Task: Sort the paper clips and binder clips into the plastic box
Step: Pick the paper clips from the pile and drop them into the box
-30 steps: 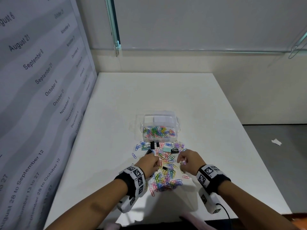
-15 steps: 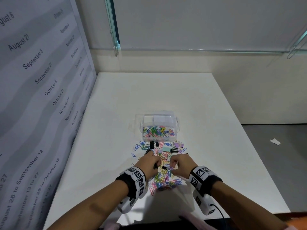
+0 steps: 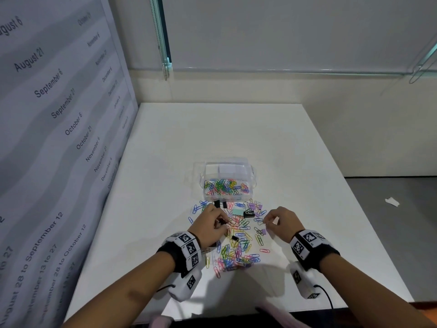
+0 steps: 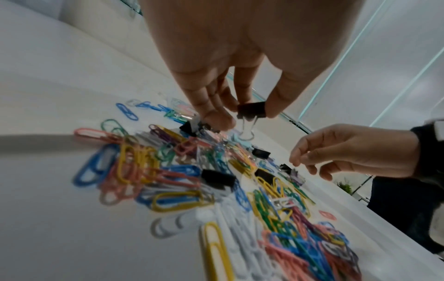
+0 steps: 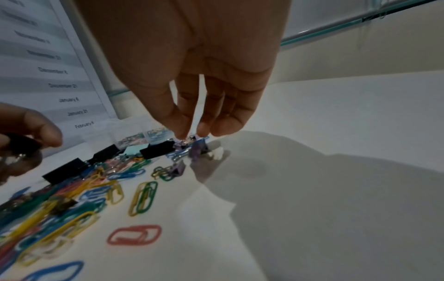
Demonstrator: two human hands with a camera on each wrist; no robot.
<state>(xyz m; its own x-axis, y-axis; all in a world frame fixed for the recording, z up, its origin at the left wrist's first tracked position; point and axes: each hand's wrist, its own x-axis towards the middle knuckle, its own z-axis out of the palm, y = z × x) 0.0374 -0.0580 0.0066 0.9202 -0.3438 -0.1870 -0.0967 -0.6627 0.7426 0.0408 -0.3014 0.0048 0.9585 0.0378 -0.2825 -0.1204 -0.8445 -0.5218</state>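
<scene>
A clear plastic box (image 3: 251, 171) stands mid-table; its near compartment holds coloured paper clips. In front of it a pile of paper clips (image 3: 236, 247) and binder clips is spread on the white table (image 3: 307, 162). My left hand (image 3: 222, 222) hovers over the pile's left side and pinches a black binder clip (image 4: 251, 110) between thumb and fingers, lifted off the table. My right hand (image 3: 266, 221) is at the pile's right edge, its fingertips (image 5: 180, 131) pinching a small purple binder clip (image 5: 180, 144) that rests on the table.
Two black binder clips (image 3: 220, 204) lie against the box's front wall, with a mint one (image 3: 237, 211) and another black one (image 3: 248, 214) nearby. A panel printed with dates (image 3: 59, 138) walls the table's left side. A paper scrap (image 3: 392, 201) lies on the floor to the right.
My right hand moved in beside the left hand over the pile, then went back out right to the purple clips. The left hand stayed nearly in place.
</scene>
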